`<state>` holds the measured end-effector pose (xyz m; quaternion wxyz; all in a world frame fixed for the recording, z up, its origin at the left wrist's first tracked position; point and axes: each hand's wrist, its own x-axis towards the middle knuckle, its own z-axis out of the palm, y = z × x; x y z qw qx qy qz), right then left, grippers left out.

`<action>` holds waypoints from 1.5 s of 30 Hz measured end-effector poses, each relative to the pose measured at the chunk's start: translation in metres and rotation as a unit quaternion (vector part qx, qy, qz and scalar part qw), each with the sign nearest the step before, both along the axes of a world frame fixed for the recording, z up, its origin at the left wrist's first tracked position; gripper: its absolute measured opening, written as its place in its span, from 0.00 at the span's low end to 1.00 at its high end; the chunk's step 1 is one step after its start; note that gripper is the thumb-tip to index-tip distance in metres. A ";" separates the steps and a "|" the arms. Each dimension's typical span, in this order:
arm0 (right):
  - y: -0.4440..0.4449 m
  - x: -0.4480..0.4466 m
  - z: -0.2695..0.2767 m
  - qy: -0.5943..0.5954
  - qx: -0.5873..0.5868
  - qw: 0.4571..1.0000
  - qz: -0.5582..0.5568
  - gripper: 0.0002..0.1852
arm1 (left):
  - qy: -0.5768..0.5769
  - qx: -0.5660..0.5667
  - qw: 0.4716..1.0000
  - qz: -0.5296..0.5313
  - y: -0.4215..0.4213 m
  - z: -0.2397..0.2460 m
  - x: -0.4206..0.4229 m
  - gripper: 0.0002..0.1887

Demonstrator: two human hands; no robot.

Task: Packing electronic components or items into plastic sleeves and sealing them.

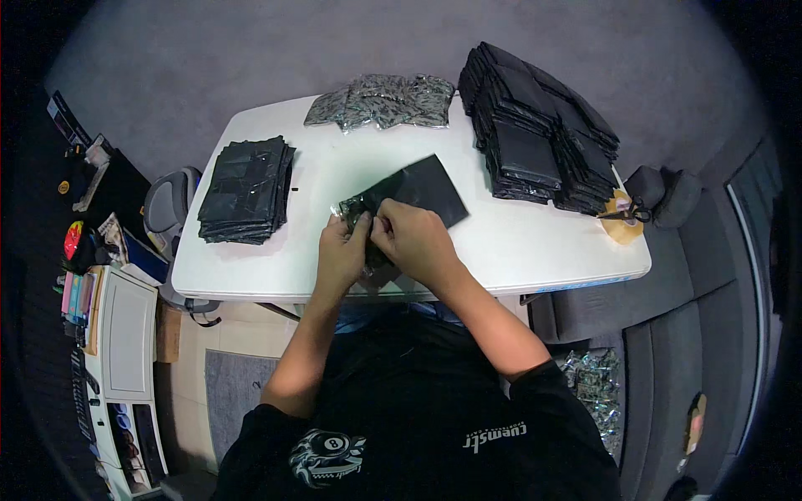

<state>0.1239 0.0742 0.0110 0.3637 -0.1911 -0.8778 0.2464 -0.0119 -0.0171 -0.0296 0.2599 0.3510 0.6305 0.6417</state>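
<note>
On the white table (526,257), near its front edge, my left hand (346,247) and my right hand (410,238) grip the left end of a black plastic packet (432,185). Crinkled clear film (338,210) shows beside my left fingertips. My hands are close together, and the fingers hide part of the packet. A stack of black packets (247,188) lies to the left. Larger stacks of black packets (526,150) stand at the back right. Patterned items in clear plastic bags (382,103) lie along the back edge.
Black-handled scissors (633,214) rest on a yellowish piece (626,232) at the table's right end. A grey chair (169,206) stands at the left, near a white cabinet (128,332). A grey sofa (670,263) is at the right, with clear-bagged items (592,388) on the floor.
</note>
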 end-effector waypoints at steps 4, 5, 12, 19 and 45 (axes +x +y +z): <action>0.000 0.002 -0.005 -0.005 -0.001 1.000 -0.008 0.10 | 0.022 0.036 0.999 0.013 0.003 -0.008 0.001 0.14; 0.000 0.000 -0.004 0.002 0.005 1.000 -0.006 0.09 | 0.027 0.033 0.999 0.010 0.005 -0.011 0.001 0.13; -0.006 -0.005 0.005 0.029 0.009 0.999 0.039 0.11 | -0.022 -0.094 0.995 -0.028 0.006 0.009 0.009 0.15; 0.035 0.014 0.047 -0.061 -0.064 0.994 0.064 0.13 | 0.279 -0.155 0.947 -0.048 -0.020 0.060 0.003 0.20; 0.077 0.077 0.118 -0.082 0.172 0.964 0.186 0.15 | 0.545 -0.029 0.819 -0.178 0.013 0.146 -0.033 0.11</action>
